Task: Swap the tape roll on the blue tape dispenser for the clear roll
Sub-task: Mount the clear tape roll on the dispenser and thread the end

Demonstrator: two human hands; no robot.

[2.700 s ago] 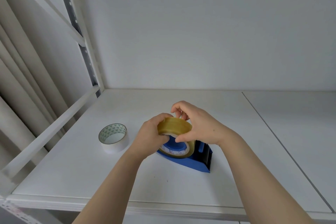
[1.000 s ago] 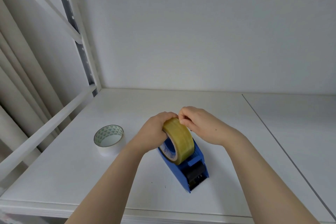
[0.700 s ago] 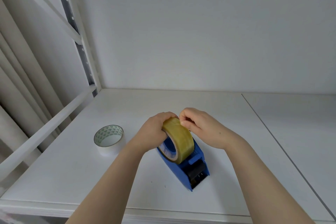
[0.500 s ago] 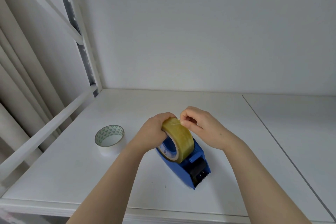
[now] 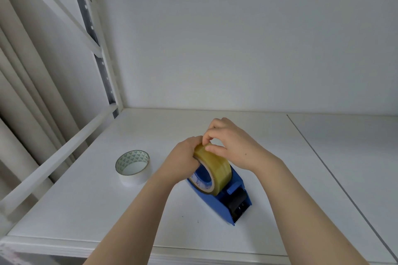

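Note:
The blue tape dispenser (image 5: 224, 198) stands on the white shelf with its black roller and toothed blade toward me. A yellowish clear tape roll (image 5: 216, 169) sits upright on its hub. My left hand (image 5: 183, 162) grips the roll's left side and top edge. My right hand (image 5: 233, 145) rests on top of the roll, thumb and forefinger pinched at the tape surface near the top. A white roll with a green triangle-patterned core (image 5: 133, 166) lies flat to the left, apart from both hands.
The white shelf board (image 5: 90, 204) has a front lip close to me and a seam on the right. A slanted white rail (image 5: 53, 160) and a perforated upright post (image 5: 97, 49) bound the left side. A white back wall closes the rear.
The dispenser turned earlier so its blade faces me. Over the last second my right fingers shifted on the roll's top and pinch at the tape surface; my left hand kept its grip.

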